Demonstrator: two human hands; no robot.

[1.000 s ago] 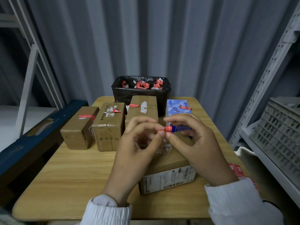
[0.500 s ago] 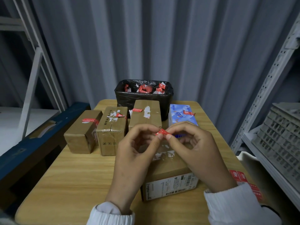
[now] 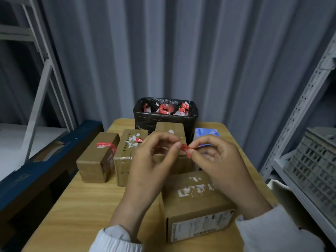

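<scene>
Head view: a left hand (image 3: 151,164) and a right hand (image 3: 218,166) are together pinching a small red sticker (image 3: 184,149), fingertips curling onto it from either side. The sticker is hanging in the air just in front of the bin (image 3: 145,120), above the tabletop (image 3: 81,206). A large box (image 3: 196,200) is lying well in front of the bin, beneath the hands. A row of boxes (image 3: 131,155) is standing just in front of the bin.

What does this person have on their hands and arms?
The left hand and the right hand are bare, with no gloves or rings that I can see. Both arms wear pale, whitish long sleeves: the left sleeve has a finely gathered cuff, and the right sleeve looks smoother and looser.
</scene>
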